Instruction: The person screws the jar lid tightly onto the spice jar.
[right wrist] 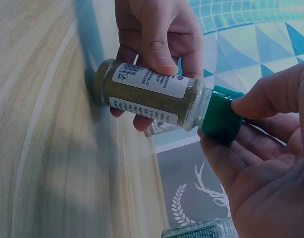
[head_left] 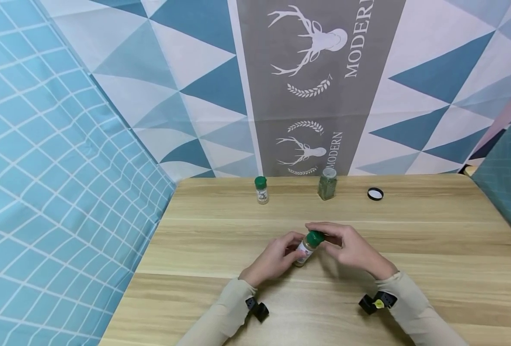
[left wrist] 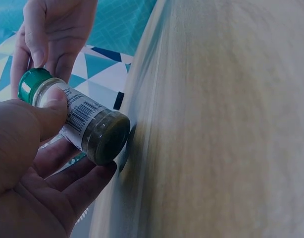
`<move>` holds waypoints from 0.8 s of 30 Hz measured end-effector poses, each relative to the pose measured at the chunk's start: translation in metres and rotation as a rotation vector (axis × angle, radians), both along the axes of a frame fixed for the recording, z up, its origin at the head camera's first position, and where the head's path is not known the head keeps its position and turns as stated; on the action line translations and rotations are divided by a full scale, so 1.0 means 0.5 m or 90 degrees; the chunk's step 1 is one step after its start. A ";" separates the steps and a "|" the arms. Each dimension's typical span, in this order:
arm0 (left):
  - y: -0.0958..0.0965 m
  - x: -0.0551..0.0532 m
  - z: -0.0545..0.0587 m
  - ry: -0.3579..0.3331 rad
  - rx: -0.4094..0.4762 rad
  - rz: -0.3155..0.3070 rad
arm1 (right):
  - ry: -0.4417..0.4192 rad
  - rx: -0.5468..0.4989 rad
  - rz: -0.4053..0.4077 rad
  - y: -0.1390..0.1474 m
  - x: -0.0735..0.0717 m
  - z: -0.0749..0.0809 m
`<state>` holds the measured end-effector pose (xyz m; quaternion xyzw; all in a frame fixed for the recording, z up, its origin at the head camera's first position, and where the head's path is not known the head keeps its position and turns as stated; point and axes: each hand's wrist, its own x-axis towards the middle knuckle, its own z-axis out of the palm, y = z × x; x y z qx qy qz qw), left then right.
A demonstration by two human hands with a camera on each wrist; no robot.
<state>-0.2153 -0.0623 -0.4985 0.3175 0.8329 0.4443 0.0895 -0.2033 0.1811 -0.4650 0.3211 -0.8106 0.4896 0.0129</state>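
Observation:
A clear spice jar (right wrist: 147, 91) of brownish powder, with a white printed label, is held tilted over the front middle of the table. My left hand (head_left: 274, 259) grips its body, the thumb lying across the label. At the upper end, the thumb and fingers of my right hand (head_left: 352, 247) pinch the green cap (right wrist: 221, 116). The cap sits at the jar's neck. In the left wrist view, the glass base (left wrist: 110, 136) points toward the tabletop.
Toward the back of the wooden table (head_left: 186, 250) stand a small green-capped jar (head_left: 261, 191) and a squarish glass jar (head_left: 327, 186) of green flakes. A round black-rimmed lid (head_left: 375, 194) lies to their right. Patterned cloth (head_left: 298, 105) hangs behind the table.

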 end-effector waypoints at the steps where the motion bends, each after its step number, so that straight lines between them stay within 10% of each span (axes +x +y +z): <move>1: 0.000 0.000 0.000 0.000 0.000 -0.001 | 0.000 -0.001 0.000 0.000 0.000 0.000; 24: 0.000 0.002 0.004 -0.004 -0.006 0.008 | -0.032 0.009 -0.032 0.004 -0.003 0.000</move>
